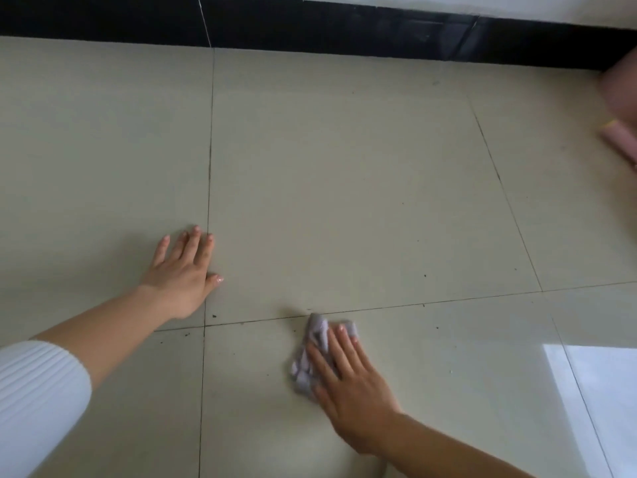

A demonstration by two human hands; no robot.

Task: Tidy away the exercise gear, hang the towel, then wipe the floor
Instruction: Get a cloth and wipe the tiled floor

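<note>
Right hand (pixel 348 384): fingers straight and slightly spread, palm down, pressing a small crumpled grey cloth (pixel 310 357) flat onto the floor (pixel 344 184); nothing curled round it. Cloth: bunched under the fingers, showing mostly to their left, lying just below a tile joint.

Left hand (pixel 184 270): fully open, fingers extended, palm flat on the tiles, holding nothing, well apart from the cloth. White ribbed sleeve (pixel 38 391) pushed up the forearm.

Floor: pale tiles, dark specks near the joints. Black skirting (pixel 344 32) along the far wall. Blurred pink object (pixel 620 139) at right edge.

Pale lilac-grey cloth (pixel 307 360), beige floor tiles (pixel 344 184), black skirting (pixel 344 32)
</note>
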